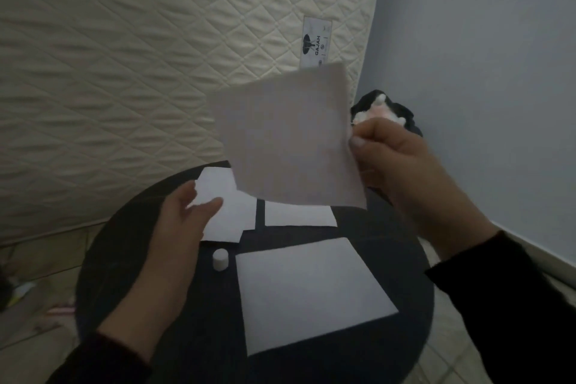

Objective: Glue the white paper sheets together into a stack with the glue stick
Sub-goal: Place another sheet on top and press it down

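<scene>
Judging progress early, I see my right hand (pixel 402 159) pinching one lifted sheet (pixel 290 140), left hand (pixel 184 221) relaxed over sheets (pixel 224 215) lying unglued on the table (pixel 149 305); glue cap (pixel 220 260) nearby.

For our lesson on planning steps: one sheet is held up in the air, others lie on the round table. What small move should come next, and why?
Probably lower the lifted sheet, pinched by the right hand, onto the near sheet lying flat on the table. It hangs in the air, and the left hand is open.
</scene>
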